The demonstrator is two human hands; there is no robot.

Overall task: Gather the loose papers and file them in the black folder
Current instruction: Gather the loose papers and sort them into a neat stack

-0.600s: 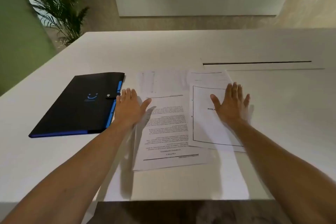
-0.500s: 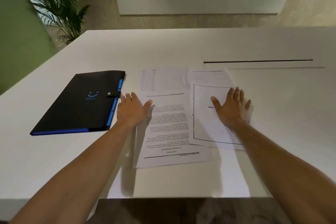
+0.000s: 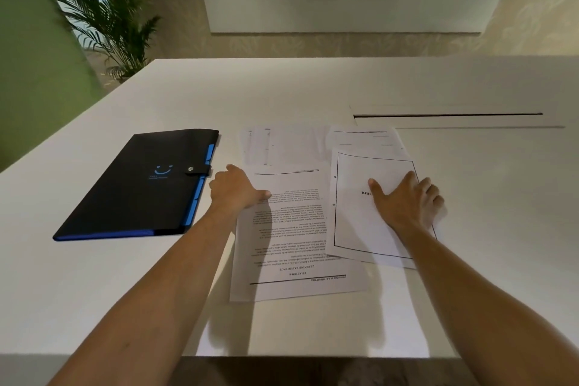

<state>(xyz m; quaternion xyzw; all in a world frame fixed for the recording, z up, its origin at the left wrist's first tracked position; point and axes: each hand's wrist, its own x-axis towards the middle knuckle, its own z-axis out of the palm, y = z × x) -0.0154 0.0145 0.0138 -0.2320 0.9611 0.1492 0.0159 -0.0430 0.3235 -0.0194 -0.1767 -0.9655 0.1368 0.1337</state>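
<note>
A black folder (image 3: 138,188) with blue tabs and a snap strap lies shut on the white table (image 3: 94,291), left of the papers. Several loose white sheets overlap in the middle. A printed text page (image 3: 291,235) is nearest. A page with a black border (image 3: 357,222) overlaps its right side, and two fainter sheets (image 3: 282,144) lie behind. My left hand (image 3: 235,189) curls round the text page's left edge, thumb on top. My right hand (image 3: 407,202) grips the bordered page's right edge, fingers curled over it and thumb flat on the sheet.
A long narrow slot (image 3: 448,115) cuts the tabletop behind the papers on the right. A potted palm (image 3: 109,19) stands beyond the table's far left corner, next to a green wall. The table's front edge runs just below my forearms.
Both hands lay flat on the papers before. Now the fingers of each have curled round the outer edge of a sheet, the left on the text page and the right on the bordered page.
</note>
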